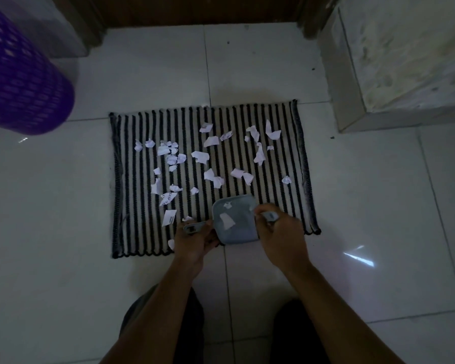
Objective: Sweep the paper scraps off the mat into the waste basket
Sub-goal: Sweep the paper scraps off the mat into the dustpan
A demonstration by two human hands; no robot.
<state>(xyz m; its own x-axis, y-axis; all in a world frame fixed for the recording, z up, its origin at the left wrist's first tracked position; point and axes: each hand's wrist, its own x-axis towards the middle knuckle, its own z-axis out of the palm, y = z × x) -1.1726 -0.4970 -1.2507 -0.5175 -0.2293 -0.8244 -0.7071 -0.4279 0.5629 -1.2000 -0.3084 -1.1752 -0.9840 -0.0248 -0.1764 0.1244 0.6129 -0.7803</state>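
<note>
Paper scraps (202,156) lie strewn over the striped mat (139,227), with two already in the dustpan (243,214).

The scraps cover the mat's middle and far half, just beyond the dustpan, which sits at the mat's near edge between both grips. The left grip (195,240) is closed round a grey handle (192,228) at the pan's left. The right grip (279,232) is curled round a second grey piece (271,216) at its right, too blurred to tell if it is a brush. The sweep looks barely begun. To do it well, the pan's lip should lie flat on the weave, with short, low strokes along the stripes so light scraps don't flutter. The purple waste basket (24,82) stands well apart, far left.
</note>
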